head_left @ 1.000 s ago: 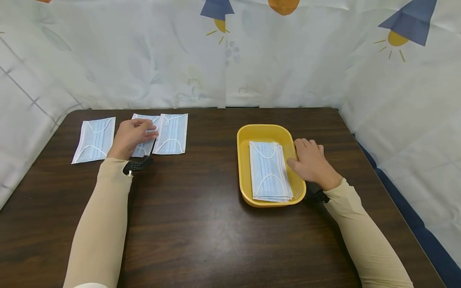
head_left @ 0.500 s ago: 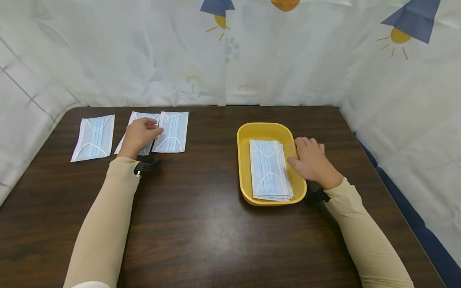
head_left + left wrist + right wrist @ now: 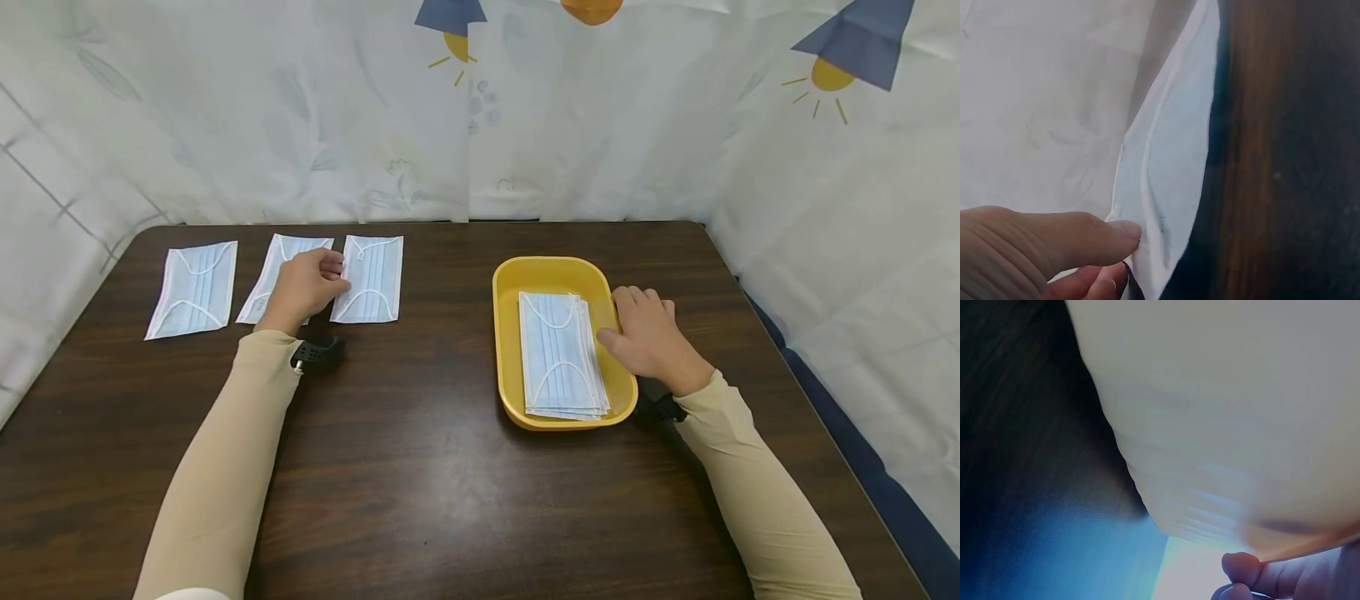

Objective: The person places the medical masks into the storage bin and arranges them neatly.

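Mask (image 3: 373, 282) lies just right of the left hand (image 3: 307, 286), which pinches its edge.

Behind my left hand (image 3: 306, 287), a plain beige sleeve (image 3: 217, 467) runs back, with a bit of white cloth (image 3: 195, 594) at its far end. A black wristband (image 3: 318, 352) sits at that cuff; behind my right hand (image 3: 648, 337) come another black band (image 3: 663, 406) and a matching, lightly creased sleeve (image 3: 772, 500).
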`<action>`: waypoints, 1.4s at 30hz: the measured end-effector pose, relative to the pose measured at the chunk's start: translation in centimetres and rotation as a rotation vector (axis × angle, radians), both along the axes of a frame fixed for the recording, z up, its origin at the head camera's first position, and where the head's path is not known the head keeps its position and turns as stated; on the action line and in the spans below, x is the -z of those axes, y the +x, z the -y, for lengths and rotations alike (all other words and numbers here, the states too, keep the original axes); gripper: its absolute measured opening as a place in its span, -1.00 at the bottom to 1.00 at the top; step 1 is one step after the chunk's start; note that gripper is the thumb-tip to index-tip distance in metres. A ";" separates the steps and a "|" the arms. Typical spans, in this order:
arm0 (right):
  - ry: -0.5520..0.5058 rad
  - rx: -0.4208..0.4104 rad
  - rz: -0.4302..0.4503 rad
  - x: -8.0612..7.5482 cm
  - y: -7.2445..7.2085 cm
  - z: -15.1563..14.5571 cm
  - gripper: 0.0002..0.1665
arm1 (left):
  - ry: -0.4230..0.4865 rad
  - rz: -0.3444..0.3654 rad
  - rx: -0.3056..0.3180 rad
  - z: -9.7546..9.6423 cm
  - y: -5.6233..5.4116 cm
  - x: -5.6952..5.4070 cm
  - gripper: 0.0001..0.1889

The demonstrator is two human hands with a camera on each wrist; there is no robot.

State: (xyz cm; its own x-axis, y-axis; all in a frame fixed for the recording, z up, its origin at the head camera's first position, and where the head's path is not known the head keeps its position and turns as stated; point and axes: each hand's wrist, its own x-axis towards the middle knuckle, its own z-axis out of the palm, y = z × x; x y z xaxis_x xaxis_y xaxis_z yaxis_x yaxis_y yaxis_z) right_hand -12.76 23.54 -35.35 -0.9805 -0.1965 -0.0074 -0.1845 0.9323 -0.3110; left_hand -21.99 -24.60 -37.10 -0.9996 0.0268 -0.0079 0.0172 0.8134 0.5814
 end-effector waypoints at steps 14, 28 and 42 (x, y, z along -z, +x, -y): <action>0.006 0.004 0.010 -0.1 0.1 0.1 -0.60 | -0.093 0.078 -0.083 -0.1 0.5 -0.9 -0.46; 0.013 0.003 0.017 -0.2 0.2 0.2 -0.61 | -0.134 0.020 -0.105 -0.5 0.7 -0.6 -0.45; 0.006 0.009 0.021 -0.2 0.2 0.2 -0.61 | -0.112 0.075 -0.065 -0.5 0.8 -0.7 -0.35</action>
